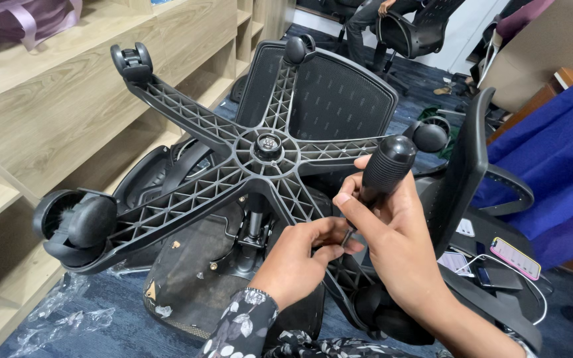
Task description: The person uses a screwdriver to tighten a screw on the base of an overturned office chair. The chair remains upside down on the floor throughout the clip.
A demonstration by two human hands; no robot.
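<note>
At lower centre, the right hand [392,232] grips a screwdriver [382,176], shaft slanting down-left; the left hand [303,255] pinches its tip beside the chair base [233,166].

To your right, on the dark seat surface, lies a phone [515,258], a slim rectangle with a pink case rim and a pale lit screen, tilted at an angle. Just left of it you see a white rectangular label [455,262], and a smaller white label [465,227] sits a little above. Crumpled clear plastic wrapping [61,311] lies on the floor at lower left.
</note>
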